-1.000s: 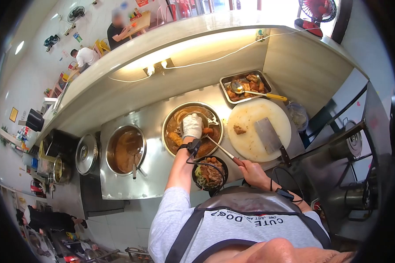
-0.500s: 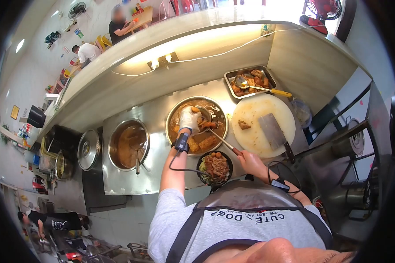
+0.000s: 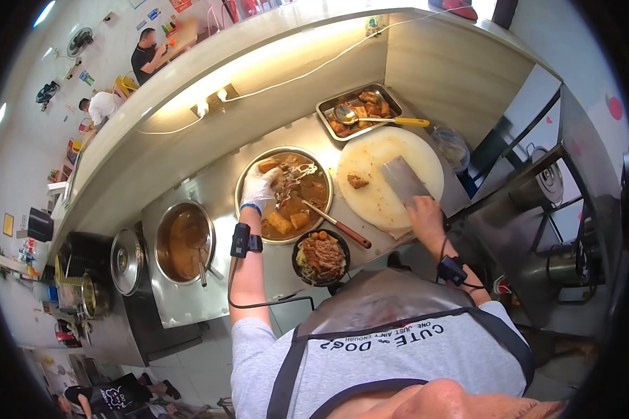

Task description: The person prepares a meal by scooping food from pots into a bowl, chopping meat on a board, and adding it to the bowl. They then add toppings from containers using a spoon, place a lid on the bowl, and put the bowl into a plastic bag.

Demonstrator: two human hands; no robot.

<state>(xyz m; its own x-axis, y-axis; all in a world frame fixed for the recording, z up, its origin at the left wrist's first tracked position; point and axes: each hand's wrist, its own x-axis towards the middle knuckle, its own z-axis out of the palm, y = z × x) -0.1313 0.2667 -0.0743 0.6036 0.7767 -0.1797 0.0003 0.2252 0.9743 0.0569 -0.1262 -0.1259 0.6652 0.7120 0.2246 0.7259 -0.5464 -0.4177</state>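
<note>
My gloved left hand (image 3: pixel 261 186) reaches into the wide steel pot of brown stew (image 3: pixel 247 176), fingers closed on a brown piece of food (image 3: pixel 268 166) at the pot's far left. My right hand (image 3: pixel 424 211) grips the handle of a cleaver (image 3: pixel 401 179) whose blade lies flat on the round white cutting board (image 3: pixel 370 202). A small chunk of meat (image 3: pixel 357 181) sits on the board. A ladle with a wooden handle (image 3: pixel 337 225) rests in the pot, let go. A black bowl of noodles and meat (image 3: pixel 321 258) stands at the counter's near edge.
A steel tray of braised pieces with a yellow-handled spoon (image 3: pixel 360 112) sits behind the board. A second pot of broth (image 3: pixel 182 241) and its lid (image 3: pixel 124 260) are to the left. Other people sit at tables beyond the raised counter (image 3: pixel 189 70).
My right hand let go of the ladle, which now rests in the pot, and moved right to grip the cleaver. My left hand shifted to the pot's left side.
</note>
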